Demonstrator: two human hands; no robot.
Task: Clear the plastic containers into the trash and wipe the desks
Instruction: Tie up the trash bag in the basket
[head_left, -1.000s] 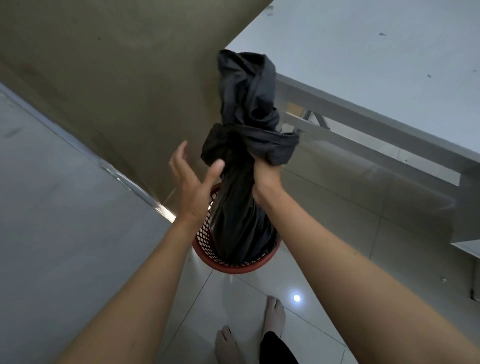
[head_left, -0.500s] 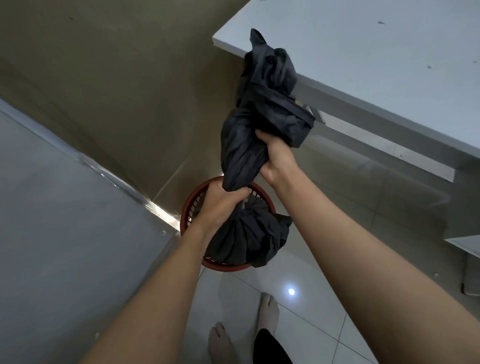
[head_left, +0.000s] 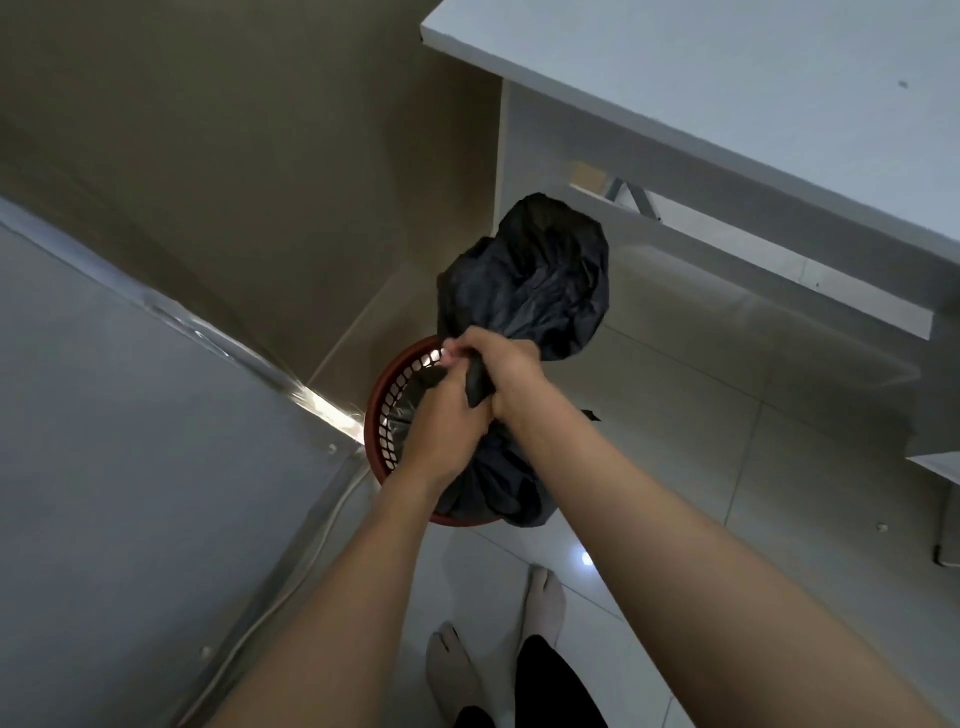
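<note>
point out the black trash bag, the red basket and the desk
black trash bag (head_left: 540, 280), head view, on the bunched top above the hands
red basket (head_left: 387, 410), head view, on its mesh left wall
desk (head_left: 727, 93), head view, on its bare top

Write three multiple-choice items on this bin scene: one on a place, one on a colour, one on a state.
1. Where does the basket stand?
A. on the desk
B. on the floor beside the desk
C. on a chair

2. What colour is the basket?
A. red
B. blue
C. white

3. What are the hands doing?
A. both hang idle
B. only one grips the bag
C. both grip the bag

Answers: 1 B, it sits on floor tiles below the white desk. 2 A, its mesh rim is red. 3 C, the left hand and right hand both clutch the black bag.
</note>
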